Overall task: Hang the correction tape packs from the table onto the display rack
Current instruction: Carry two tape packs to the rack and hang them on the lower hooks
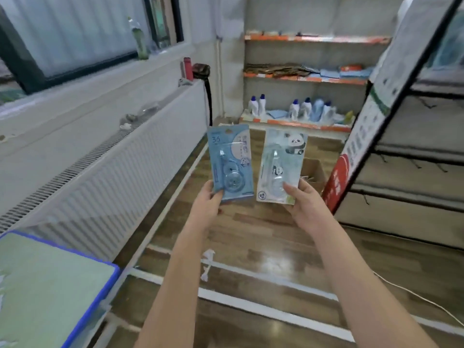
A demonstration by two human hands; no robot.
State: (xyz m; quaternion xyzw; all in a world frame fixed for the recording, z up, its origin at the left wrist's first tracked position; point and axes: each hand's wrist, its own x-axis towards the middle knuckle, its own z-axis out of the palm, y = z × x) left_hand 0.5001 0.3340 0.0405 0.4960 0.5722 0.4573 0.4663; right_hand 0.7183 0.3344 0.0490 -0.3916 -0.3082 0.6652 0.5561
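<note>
My left hand pinches the bottom edge of a blue correction tape pack, held upright in front of me. A pale green pack with a panda picture is gripped at its lower right corner by my right hand. The two packs are side by side, a small gap between them. The black wire display rack stands to the right, with bare hooks on its bars. A corner of the table with a green top and blue edge shows at the lower left.
A white radiator runs along the left wall under a window. Shelves with orange edges hold bottles and cloths at the back. A red and white sign leans on the rack's side. A cardboard box sits on the wooden floor.
</note>
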